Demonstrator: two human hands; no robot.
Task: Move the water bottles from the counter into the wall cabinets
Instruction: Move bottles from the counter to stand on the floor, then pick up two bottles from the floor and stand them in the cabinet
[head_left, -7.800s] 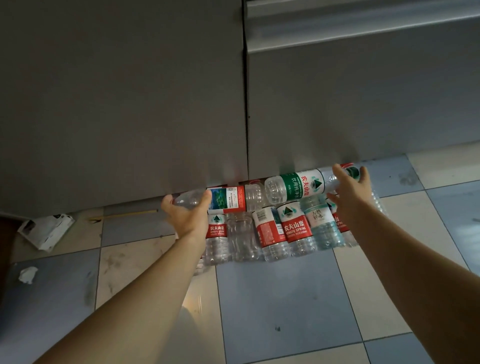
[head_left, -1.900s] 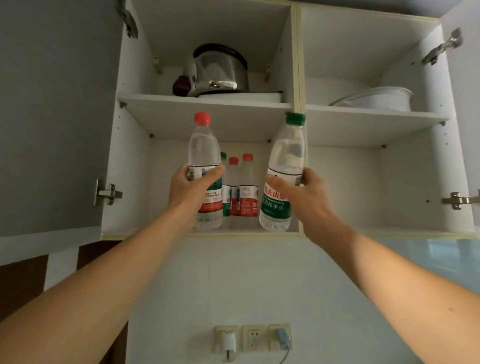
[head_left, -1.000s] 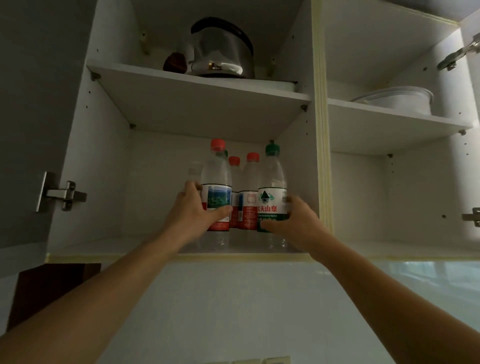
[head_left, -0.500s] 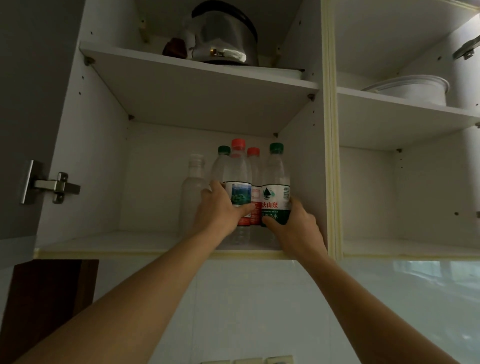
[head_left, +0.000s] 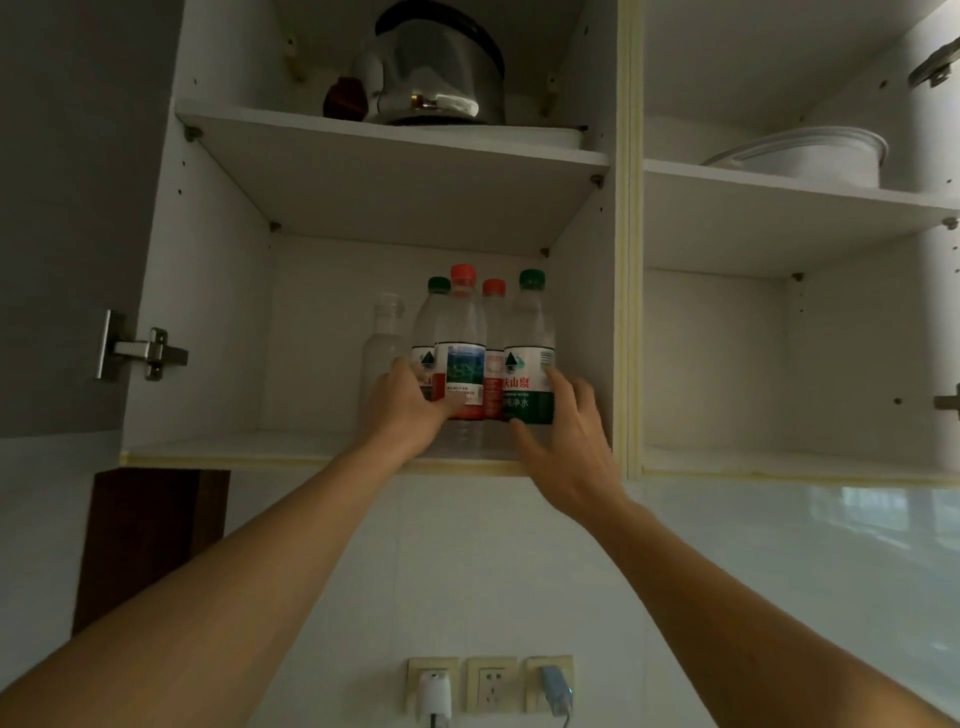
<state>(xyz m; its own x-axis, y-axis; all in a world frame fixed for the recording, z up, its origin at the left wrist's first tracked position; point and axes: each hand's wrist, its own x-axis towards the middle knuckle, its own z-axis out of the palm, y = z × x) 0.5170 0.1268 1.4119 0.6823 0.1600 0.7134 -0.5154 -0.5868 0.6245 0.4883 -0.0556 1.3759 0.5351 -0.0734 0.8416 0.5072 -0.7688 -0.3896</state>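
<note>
— Where are the water bottles?
— On the bottom shelf (head_left: 291, 448) of the left wall cabinet (head_left: 208, 291), near its right wall. The left part of that shelf is bare.
— How many?
— Five. Two have red caps, two have green caps, and one clear bottle (head_left: 383, 343) on the left shows no colored cap.
— What do the hands do?
— The left hand (head_left: 410, 410) curls round the front red-cap bottle (head_left: 460, 353). The right hand (head_left: 563, 447) is by the front green-cap bottle (head_left: 529, 364) with its fingers spread. I cannot tell if it holds it.
— What else is there?
— A shiny pot (head_left: 436, 67) sits on the shelf above. A white bowl (head_left: 810, 158) sits on the top shelf of the right cabinet (head_left: 779, 364). Its bottom shelf is bare. Three wall sockets (head_left: 491, 683) are below, two with plugs in them. The cabinet's middle wall (head_left: 626, 260) stands close to the right hand.
</note>
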